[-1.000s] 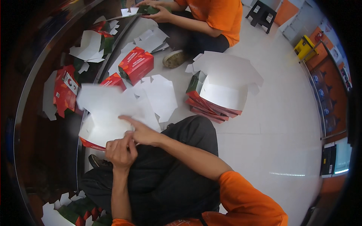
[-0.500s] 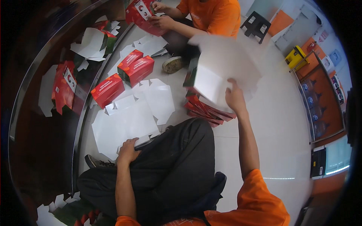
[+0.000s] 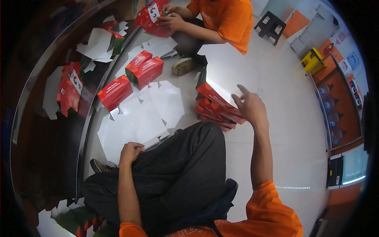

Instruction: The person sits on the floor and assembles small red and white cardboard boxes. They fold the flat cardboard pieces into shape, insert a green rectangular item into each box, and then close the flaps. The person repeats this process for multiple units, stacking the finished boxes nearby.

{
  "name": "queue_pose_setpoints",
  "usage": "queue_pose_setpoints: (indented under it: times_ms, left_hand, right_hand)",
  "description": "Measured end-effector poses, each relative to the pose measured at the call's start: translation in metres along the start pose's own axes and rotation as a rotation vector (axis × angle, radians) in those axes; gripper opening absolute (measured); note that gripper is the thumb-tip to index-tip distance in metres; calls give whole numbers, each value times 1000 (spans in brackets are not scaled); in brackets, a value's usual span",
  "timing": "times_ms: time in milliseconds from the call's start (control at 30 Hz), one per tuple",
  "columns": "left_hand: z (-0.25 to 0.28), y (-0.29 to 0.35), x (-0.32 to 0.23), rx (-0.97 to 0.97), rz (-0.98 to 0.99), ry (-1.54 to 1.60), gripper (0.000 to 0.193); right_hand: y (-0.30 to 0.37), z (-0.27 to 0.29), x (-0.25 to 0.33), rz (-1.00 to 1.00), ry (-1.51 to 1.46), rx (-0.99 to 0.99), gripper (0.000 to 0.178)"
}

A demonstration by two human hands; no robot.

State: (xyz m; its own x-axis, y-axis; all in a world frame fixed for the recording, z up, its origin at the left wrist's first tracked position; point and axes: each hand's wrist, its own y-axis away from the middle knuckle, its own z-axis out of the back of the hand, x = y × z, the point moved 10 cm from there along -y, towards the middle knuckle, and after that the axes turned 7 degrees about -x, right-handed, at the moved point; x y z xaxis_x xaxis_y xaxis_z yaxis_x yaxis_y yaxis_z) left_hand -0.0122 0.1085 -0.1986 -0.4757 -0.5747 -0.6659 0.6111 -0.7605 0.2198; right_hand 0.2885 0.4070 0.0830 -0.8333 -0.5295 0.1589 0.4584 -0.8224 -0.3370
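Observation:
My right hand [image 3: 254,107] is open at the near right side of a stack of folded red cartons [image 3: 219,112], thumb and forefinger apart. On top of the stack lies an opened-out carton [image 3: 223,75], white inside with a red and green outside. My left hand [image 3: 132,152] is by the near edge of a flat white carton blank [image 3: 132,122], its fingers loosely bent and nothing visible in them. More white blanks [image 3: 167,100] lie partly beneath or beside it. Three made-up red boxes [image 3: 115,93] stand just beyond.
Across from me a person in orange [image 3: 223,23] handles a red carton [image 3: 152,17]. Loose cartons [image 3: 70,89] lie on the dark ledge at left, with more blanks [image 3: 53,223] at lower left. A black stool [image 3: 270,27] and yellow bin [image 3: 313,60] stand far right.
The white carton that was blurred in motion above the stack now lies on it. My right hand has come away from its inside, toward me. My left hand has lifted slightly back from the blank.

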Motion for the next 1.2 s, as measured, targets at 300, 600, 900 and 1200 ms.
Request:
queue_pose_setpoints:
  times_ms: [300, 600, 900, 1200]
  left_hand:
    - [7, -1, -24, -24, -127, 0, 20]
    - [11, 3, -48, -254, -241, -190, 19]
    - [76, 13, -50, -543, -26, 244, 17]
    - [104, 42, -82, -681, -276, 291, 18]
  right_hand:
    - [52, -127, 193, 562, -392, 619, 49]
    - [98, -280, 206, 543, -161, 926, 67]
    - [58, -223, 213, 461, -687, 530, 63]
    - [44, -159, 230, 321, -1334, 376, 23]
